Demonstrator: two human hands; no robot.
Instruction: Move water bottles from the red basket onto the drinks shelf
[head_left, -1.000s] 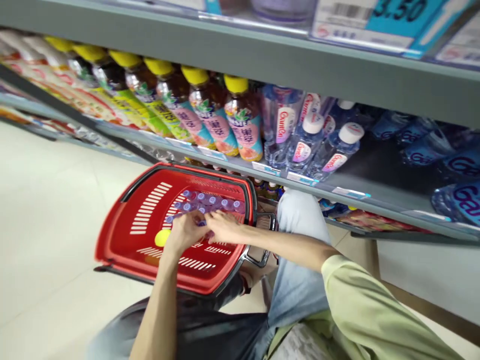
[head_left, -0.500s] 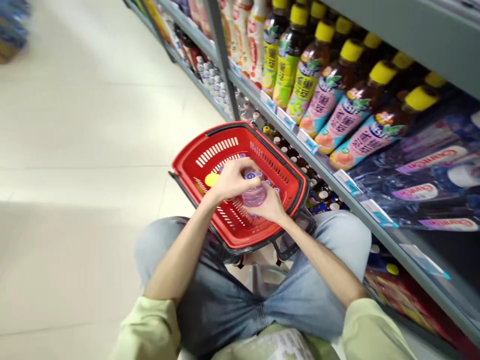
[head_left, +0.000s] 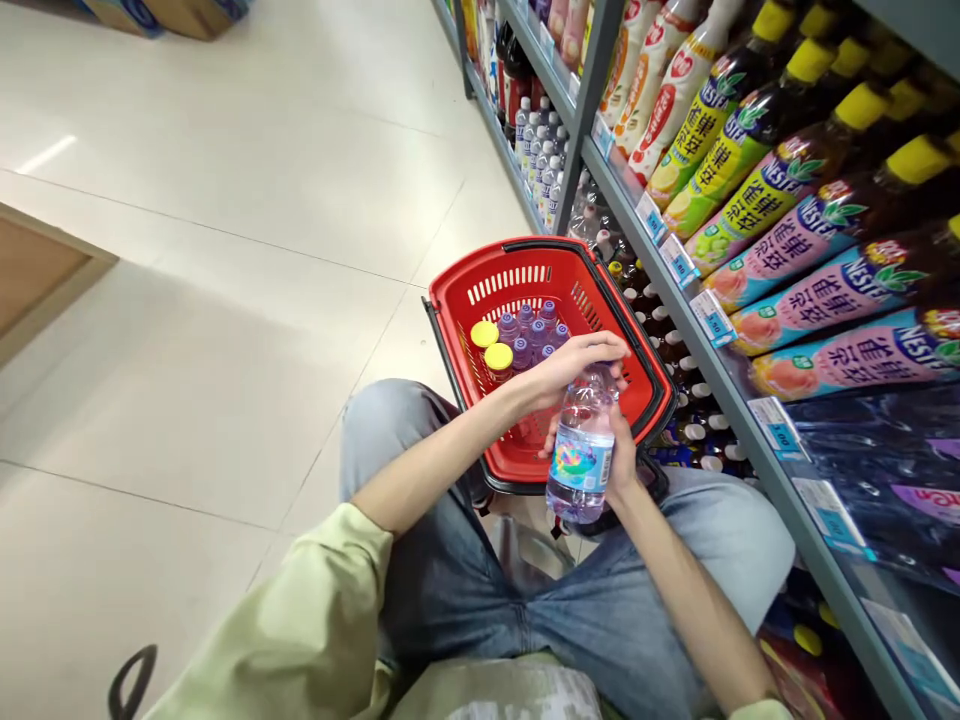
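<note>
A clear water bottle (head_left: 582, 462) with a colourful blue label is held over the near side of the red shopping basket (head_left: 517, 258), tilted with its base toward me. Around its neck and cap is my left hand (head_left: 574, 366), closed, hiding the cap. My right hand (head_left: 624, 455) grips the bottle's body from the right, fingers passing behind it. Inside the basket stand several purple-capped bottles (head_left: 523, 345) and two yellow-lidded containers (head_left: 498, 357). The basket is between my knees.
Shelving (head_left: 701, 330) runs along the right, packed with yellow-capped tea bottles (head_left: 787, 260) and white-and-red bottles (head_left: 664, 100). Lower shelves hold more small bottles (head_left: 540, 150). A brown board-like surface (head_left: 45, 275) lies at the left, and cartons (head_left: 180, 12) are at the far left.
The bottle has come up out of the basket toward me and tilted, so its label shows. Both hands moved with it. My view has shifted, bringing the basket's bottles into sight.
</note>
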